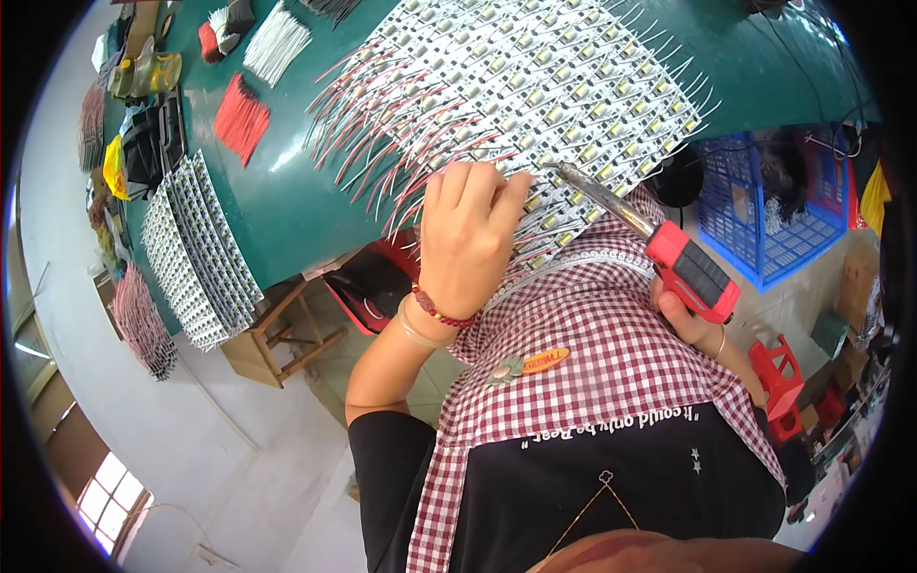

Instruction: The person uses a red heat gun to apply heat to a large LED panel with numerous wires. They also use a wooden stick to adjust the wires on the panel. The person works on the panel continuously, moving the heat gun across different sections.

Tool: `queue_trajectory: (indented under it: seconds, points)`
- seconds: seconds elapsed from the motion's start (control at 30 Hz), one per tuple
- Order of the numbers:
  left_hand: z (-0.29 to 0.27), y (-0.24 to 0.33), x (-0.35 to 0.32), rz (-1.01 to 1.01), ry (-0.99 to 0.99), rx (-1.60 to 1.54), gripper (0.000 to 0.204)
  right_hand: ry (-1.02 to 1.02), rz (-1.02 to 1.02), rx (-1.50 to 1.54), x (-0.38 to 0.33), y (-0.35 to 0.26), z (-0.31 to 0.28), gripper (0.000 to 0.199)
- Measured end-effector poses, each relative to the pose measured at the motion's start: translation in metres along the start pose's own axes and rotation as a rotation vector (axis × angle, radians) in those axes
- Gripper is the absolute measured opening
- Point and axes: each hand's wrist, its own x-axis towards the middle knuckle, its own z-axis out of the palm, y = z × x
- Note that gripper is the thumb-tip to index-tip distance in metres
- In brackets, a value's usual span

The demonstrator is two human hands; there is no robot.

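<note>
A wide sheet of white LED circuit boards (564, 86) lies at the table's near edge, with rows of pale chips. Thin red and white wires (368, 134) fan out from its left side. My left hand (468, 224) is over the sheet's near left part, its fingers closed in a pinch; what they grip is hidden. In my right hand (680, 320) is a soldering iron (690, 272) with a red and black handle. Its metal barrel points left across the sheet, and the tip ends just right of my left fingertips. My right fingers are partly hidden behind the handle.
Bundles of red wires (242, 118) and white wires (277, 43) lie on the green table (287, 205). More LED board strips (201, 250) are stacked at its left edge. A blue plastic crate (774, 229) stands to the right, with a red stool (778, 377) nearer me.
</note>
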Motion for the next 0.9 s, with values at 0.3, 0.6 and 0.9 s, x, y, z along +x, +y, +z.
queue_trajectory:
  seconds: [0.3,0.6,0.9]
  points:
    - [0.008,-0.001,-0.005,0.003,0.067,0.045,0.031,-0.009,-0.074,-0.030,-0.002,0.007,0.003,0.014]
    - [0.012,0.001,-0.008,0.007,0.082,0.065,0.030,-0.008,-0.098,-0.113,0.002,0.001,0.006,0.015]
    - [0.009,0.001,-0.003,0.020,0.085,0.077,0.028,0.010,-0.070,-0.068,-0.002,0.002,0.008,0.015]
